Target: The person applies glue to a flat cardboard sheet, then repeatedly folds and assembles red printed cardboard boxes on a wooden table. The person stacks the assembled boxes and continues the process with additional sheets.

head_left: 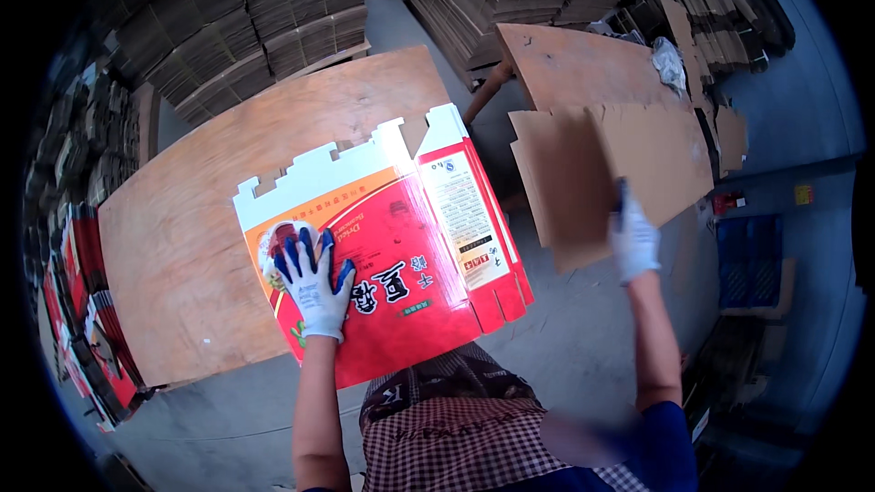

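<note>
Red, glossy carton blank (383, 246) is the main thing here, lying flattened across the near right end of the left wooden table (200, 228) and hanging over its edge toward the person's checked apron (447, 437). It's got an orange band, a white panel on the right side and pale notched flaps along the far side. Left hand (319, 287), in a white glove with blue fingertips, is lying flat on the left part of it, fingers spread wide, so it's pressing on the print rather than gripping anything. Right hand (634, 244), same sort of glove, is over to the right by the near right edge of a brown cardboard panel (570, 187). That panel's pretty blurry and so are the fingers, so honestly I can't tell how far closed they are or if they've got hold of it. Just right of that panel there's a plain brown sheet (661, 155), with the right wooden table (583, 64) behind it and a crumpled plastic bag (668, 64) at the far right. Big cardboard stacks (273, 18) fill the far side, plus a pile of red cartons (105, 319) at far left.
</note>
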{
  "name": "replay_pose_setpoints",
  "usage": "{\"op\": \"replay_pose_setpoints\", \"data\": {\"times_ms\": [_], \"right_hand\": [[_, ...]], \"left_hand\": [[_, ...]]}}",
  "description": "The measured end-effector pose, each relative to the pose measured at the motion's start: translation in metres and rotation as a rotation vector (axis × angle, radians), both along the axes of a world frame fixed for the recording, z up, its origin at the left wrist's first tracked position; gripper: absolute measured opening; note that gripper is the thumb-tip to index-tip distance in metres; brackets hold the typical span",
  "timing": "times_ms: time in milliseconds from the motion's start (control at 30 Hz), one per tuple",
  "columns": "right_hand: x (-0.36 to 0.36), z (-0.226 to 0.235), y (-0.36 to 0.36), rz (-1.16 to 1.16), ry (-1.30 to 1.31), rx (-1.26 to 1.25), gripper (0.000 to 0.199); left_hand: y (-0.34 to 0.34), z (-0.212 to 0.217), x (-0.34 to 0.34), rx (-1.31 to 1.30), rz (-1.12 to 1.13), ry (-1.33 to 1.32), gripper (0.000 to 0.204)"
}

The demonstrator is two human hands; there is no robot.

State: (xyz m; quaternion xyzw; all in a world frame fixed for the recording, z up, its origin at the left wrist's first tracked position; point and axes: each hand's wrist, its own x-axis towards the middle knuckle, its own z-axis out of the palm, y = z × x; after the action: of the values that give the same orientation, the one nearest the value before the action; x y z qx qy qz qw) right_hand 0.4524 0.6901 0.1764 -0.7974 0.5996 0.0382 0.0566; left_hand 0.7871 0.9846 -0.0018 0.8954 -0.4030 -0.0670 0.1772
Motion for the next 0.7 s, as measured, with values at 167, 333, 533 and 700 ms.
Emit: {"op": "replay_pose_setpoints", "data": {"times_ms": [167,333,533,700], "right_hand": [[-0.032,0.171,0.031,0.050,-0.708,-0.255,0.047],[-0.064,0.252,0.058,0.285,-0.764,-0.200,0.051],[0.042,0.058,0.074,-0.052,-1.159,0.379,0.064],[0.050,-0.098,0.088,-0.237,-1.545,0.923,0.068]], "left_hand": [[0.007,-0.016,-0.001,0.125,-0.003,0.000,0.069],[0.009,-0.025,0.006,-0.048,-0.054,0.004,0.062],[0.042,-0.052,0.032,-0.632,-0.022,0.527,0.065],[0.037,-0.021,0.033,-1.013,0.216,1.154,0.071]]}}
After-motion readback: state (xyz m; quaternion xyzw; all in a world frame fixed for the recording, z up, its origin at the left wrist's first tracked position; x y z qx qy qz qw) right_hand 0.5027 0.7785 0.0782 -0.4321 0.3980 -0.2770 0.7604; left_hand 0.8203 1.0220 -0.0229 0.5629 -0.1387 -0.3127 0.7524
